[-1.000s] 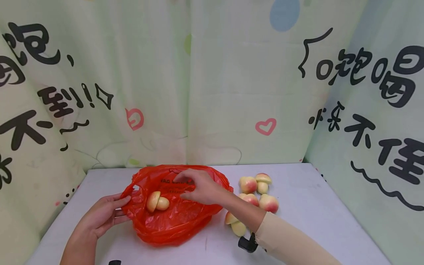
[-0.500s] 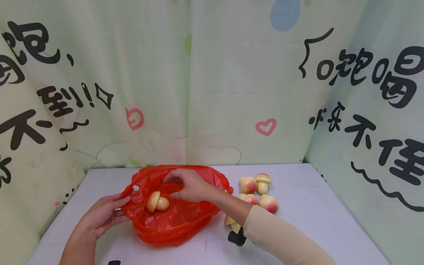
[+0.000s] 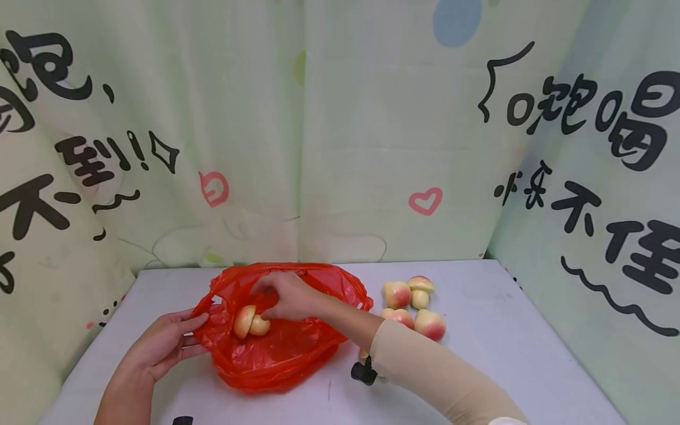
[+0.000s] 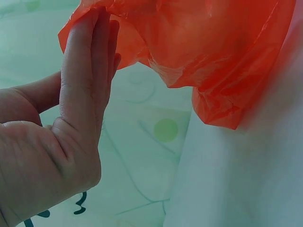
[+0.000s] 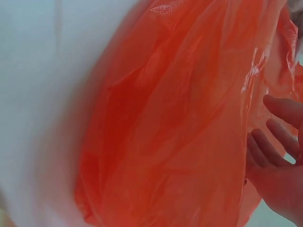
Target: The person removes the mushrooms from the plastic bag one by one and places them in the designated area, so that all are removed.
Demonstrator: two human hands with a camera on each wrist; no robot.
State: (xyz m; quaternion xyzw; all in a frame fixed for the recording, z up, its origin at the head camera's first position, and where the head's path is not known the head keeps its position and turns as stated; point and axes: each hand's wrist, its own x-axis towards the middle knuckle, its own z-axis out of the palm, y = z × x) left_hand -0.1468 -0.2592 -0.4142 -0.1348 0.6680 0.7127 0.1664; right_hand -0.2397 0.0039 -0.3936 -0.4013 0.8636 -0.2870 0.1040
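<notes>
A red plastic bag (image 3: 276, 369) lies on the white table with its mouth spread open. My left hand (image 3: 167, 342) pinches the bag's left rim between thumb and fingers. In the left wrist view, the fingers (image 4: 78, 71) reach straight up to the red plastic. Inside the bag mouth rests a tan toy mushroom (image 3: 244, 321), cap to the left and stem to the right. My right hand (image 3: 289, 298) is over the opening, its thumb close to the stem and its fingers spread apart. The right wrist view has the bag's side covering part of that hand (image 5: 279, 177).
Right of the bag, several pink-and-yellow toy mushrooms (image 3: 421, 292) sit in a cluster, some partly hidden behind my right sleeve (image 3: 430, 369). A printed curtain (image 3: 361, 147) stands along the table's back edge and both sides.
My right hand has moved left across the bag mouth to the mushroom. The right sleeve now covers more of the cluster. My left hand keeps its hold on the rim.
</notes>
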